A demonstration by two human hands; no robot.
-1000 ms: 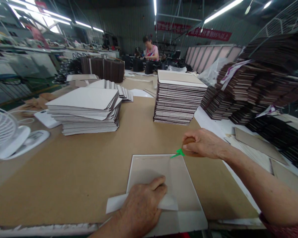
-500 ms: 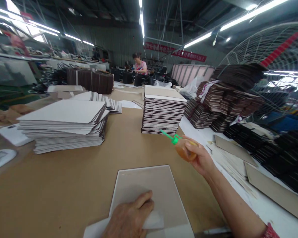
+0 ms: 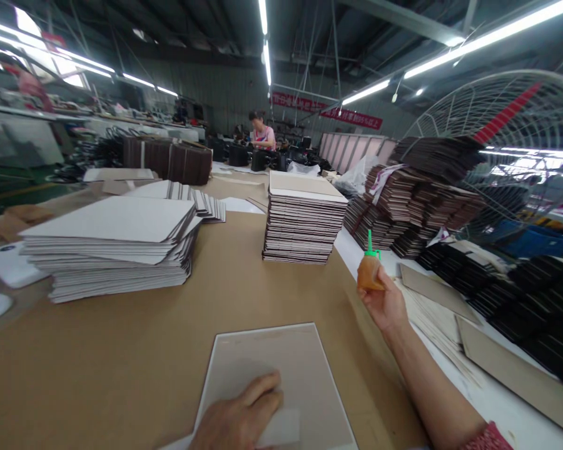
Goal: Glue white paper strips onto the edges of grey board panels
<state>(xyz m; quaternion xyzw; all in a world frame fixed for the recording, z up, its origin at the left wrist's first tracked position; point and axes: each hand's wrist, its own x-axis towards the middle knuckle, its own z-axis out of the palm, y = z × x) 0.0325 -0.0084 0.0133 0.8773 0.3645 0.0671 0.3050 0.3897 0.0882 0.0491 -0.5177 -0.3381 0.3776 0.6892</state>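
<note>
My right hand (image 3: 385, 305) is wrapped round a squeeze bottle (image 3: 368, 274) of amber liquid. Its green nozzle points upward, and it is raised off the table at the right. In front of me lies a flat beige board (image 3: 291, 365) with pale edges. My left hand (image 3: 239, 415) rests on its lower part, fingers bent and pressed together. A whitish strip (image 3: 284, 426) sticks out from under the fingers, seemingly gripped; the thumb is hidden. Beyond the board stands a neat stack of dark-edged boards (image 3: 303, 222).
A looser stack of white boards (image 3: 117, 219) sits at the left, near a white device (image 3: 12, 265). On the right are bundled brown panels (image 3: 403, 194), black panels (image 3: 520, 312), loose beige sheets (image 3: 507, 362) and a large caged fan (image 3: 511, 119). A co-worker (image 3: 263, 134) sits far back.
My right hand has moved right, turning the bottle from tilted left to upright. My left hand stays on the board. The view has shifted slightly.
</note>
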